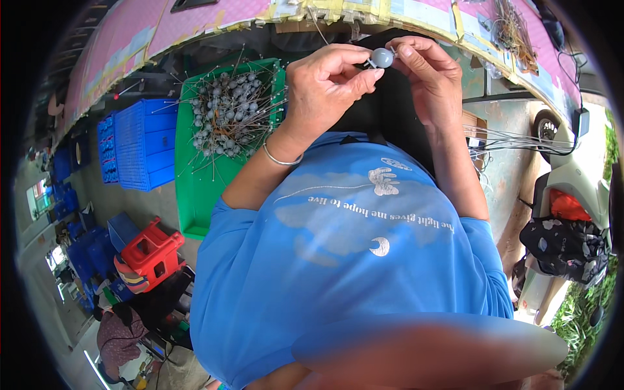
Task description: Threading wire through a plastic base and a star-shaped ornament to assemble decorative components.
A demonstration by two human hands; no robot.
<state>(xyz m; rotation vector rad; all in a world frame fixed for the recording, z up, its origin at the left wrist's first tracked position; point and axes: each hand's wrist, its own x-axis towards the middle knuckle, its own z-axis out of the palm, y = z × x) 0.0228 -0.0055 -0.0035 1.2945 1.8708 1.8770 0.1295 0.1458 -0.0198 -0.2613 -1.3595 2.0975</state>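
Observation:
Near the table's edge, a small shiny grey ball point(382, 58) is held between my two hands. My left hand point(325, 84) pinches a short pale stem at the ball's left side with thumb and forefinger. On the other side, my right hand point(430, 75) is closed at the ball's right end, thumb against forefinger; exactly what its fingertips grip is too small to tell. To the left of my left arm, a green tray point(188, 218) holds a tangled heap of grey balls on thin wires point(227, 114), with many wires sticking out over its rim.
A pink, tape-edged table point(201, 21) runs across the front, with a bundle of thin wires point(517, 32) on its right. Blue crates point(146, 146) and a red plastic stool point(151, 255) stand left. Long wires point(513, 140) and a parked scooter point(552, 188) are at right. Another person point(120, 341) sits behind left.

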